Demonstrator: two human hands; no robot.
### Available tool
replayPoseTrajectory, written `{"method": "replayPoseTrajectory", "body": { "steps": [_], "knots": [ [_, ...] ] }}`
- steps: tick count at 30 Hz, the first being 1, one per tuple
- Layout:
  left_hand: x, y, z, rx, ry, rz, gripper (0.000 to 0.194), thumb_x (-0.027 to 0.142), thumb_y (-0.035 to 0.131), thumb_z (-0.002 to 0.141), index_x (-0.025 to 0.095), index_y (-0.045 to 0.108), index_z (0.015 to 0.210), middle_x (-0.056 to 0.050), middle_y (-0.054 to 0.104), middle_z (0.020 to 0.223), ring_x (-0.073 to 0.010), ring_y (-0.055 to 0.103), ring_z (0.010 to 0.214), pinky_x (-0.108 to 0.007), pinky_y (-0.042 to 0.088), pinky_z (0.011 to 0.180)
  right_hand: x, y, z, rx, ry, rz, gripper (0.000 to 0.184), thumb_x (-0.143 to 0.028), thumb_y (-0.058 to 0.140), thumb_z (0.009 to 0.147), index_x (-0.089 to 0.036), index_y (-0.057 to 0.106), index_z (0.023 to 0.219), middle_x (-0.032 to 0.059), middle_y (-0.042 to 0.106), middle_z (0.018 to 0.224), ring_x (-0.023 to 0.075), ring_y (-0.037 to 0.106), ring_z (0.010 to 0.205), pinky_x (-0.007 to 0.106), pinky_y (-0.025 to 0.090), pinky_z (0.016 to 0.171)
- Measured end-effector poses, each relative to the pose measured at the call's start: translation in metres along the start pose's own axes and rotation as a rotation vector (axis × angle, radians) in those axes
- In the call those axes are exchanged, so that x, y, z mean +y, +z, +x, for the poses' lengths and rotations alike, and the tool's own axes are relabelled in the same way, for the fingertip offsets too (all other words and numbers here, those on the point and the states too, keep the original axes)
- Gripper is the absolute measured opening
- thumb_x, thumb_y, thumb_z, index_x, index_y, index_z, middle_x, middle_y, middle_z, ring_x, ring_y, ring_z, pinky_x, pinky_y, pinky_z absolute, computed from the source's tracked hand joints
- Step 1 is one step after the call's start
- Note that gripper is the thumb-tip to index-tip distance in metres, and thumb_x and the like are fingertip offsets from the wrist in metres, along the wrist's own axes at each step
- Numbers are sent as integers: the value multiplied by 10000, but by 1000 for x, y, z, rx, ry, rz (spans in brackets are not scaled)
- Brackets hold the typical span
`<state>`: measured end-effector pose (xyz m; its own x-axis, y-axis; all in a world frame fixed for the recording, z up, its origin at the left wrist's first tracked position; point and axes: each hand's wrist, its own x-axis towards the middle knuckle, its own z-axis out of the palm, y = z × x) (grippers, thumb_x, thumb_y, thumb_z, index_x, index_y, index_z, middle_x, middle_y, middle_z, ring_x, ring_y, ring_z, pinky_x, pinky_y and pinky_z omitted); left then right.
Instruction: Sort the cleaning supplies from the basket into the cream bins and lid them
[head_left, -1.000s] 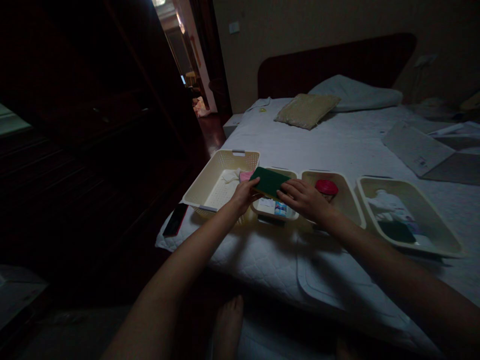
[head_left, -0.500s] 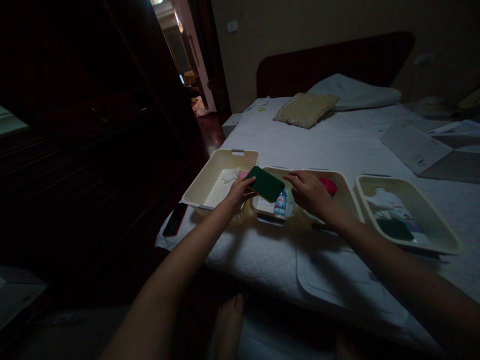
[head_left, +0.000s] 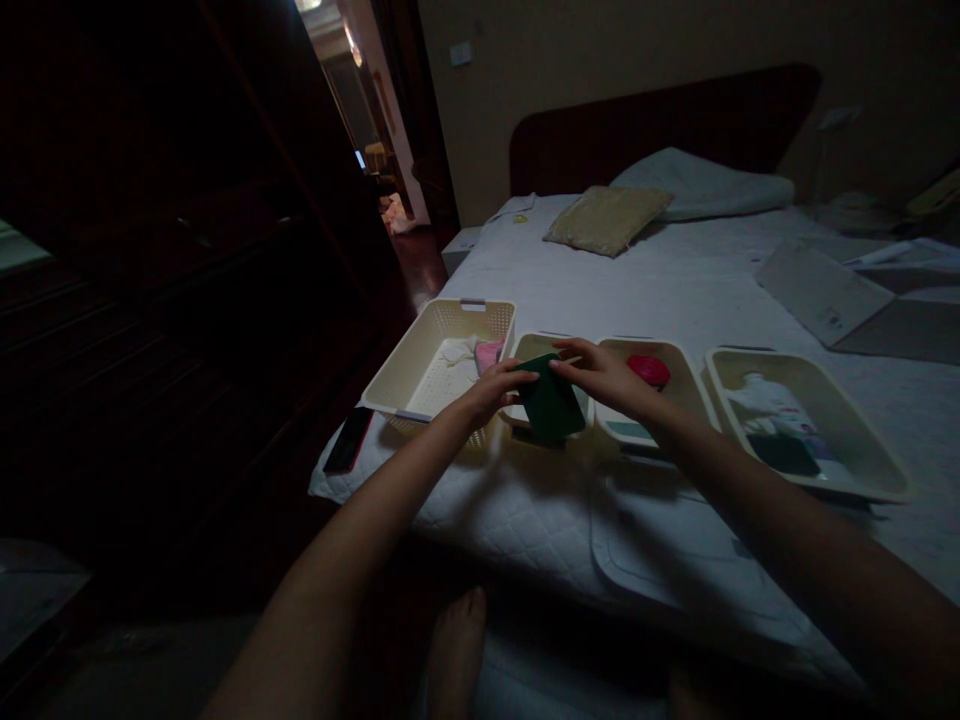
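Observation:
A dark green scouring pad [head_left: 553, 408] hangs tilted over the second tub [head_left: 525, 345] from the left. My left hand [head_left: 496, 388] grips its upper left corner between thumb and fingers. At the upper right corner my right hand [head_left: 604, 380] pinches the pad. Most of that tub's contents are hidden behind the pad and hands. On the left, a perforated cream basket [head_left: 397, 375] holds a white cloth-like item [head_left: 459, 350] and a pink item [head_left: 489, 355].
A third tub [head_left: 694, 385] holds a red bundle [head_left: 649, 371]. In the rightmost tub [head_left: 862, 440] lie a white bottle [head_left: 772, 395] and another green pad [head_left: 784, 454]. A phone-like black object [head_left: 348, 441] lies at the bed's corner. A pale lid [head_left: 660, 545] rests in front.
The scouring pad has turned from lying nearly flat to hanging downward. My right hand has moved left and taken hold of its corner; the blue-labelled bottle behind is now covered.

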<state>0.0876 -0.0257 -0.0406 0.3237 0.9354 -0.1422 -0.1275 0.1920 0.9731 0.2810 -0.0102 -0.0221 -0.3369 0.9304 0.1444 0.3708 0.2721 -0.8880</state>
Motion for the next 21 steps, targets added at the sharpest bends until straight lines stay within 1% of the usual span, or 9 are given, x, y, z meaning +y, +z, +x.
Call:
{"method": "replayPoseTrajectory", "body": {
  "steps": [3,5,8,10,14,16,18,21],
  "knots": [
    [1,3,0,19,-12,11,374,319,776,589,157,668,909,-58,647,932,-205,558,966,-327,437,826,1,-2,1,-27,-12,30,245,-317,643,807,-196,648,1020,101,682,1032,217,644,880,392,545,799],
    [1,3,0,31,-10,4,386,311,784,590,162,662,925,-63,647,966,-212,559,986,-336,437,835,1,-2,1,-13,-4,45,199,-294,654,790,-196,648,964,88,686,982,206,638,842,383,545,783],
    [-1,1,2,21,6,-18,433,301,797,596,173,649,982,-68,638,1034,-211,566,998,-359,439,858,-3,-4,0,84,38,85,149,-274,656,777,-195,632,900,80,673,947,197,633,825,383,542,790],
    [-3,-1,3,26,-1,-18,442,283,816,582,161,644,970,-70,635,1032,-200,579,973,-372,438,874,-5,-5,0,178,76,152,151,-285,660,769,-196,614,883,73,654,924,194,630,818,383,545,789],
    [-6,-3,5,57,-37,-59,450,212,849,527,129,629,911,-63,641,953,-165,611,868,-374,446,877,-7,-10,1,343,155,399,184,-284,692,740,-218,571,861,37,616,925,176,637,840,349,559,796],
    [-7,-3,6,63,-39,-95,409,205,840,550,118,623,886,-58,647,898,-141,619,802,-359,458,871,-6,-11,2,386,190,519,208,-262,713,724,-223,551,848,21,603,935,163,643,856,333,563,812],
    [-7,-4,6,86,-36,-138,340,205,821,595,117,616,852,-52,651,856,-122,620,758,-342,470,869,-4,-9,2,402,214,611,232,-232,721,713,-225,528,842,9,594,921,154,647,865,323,564,827],
    [-7,-7,6,160,-24,-219,266,177,790,635,134,601,817,-39,659,853,-118,625,757,-341,496,859,4,-3,1,347,254,687,252,-190,711,706,-220,502,842,12,589,904,146,650,869,313,556,847]
  ]
}}
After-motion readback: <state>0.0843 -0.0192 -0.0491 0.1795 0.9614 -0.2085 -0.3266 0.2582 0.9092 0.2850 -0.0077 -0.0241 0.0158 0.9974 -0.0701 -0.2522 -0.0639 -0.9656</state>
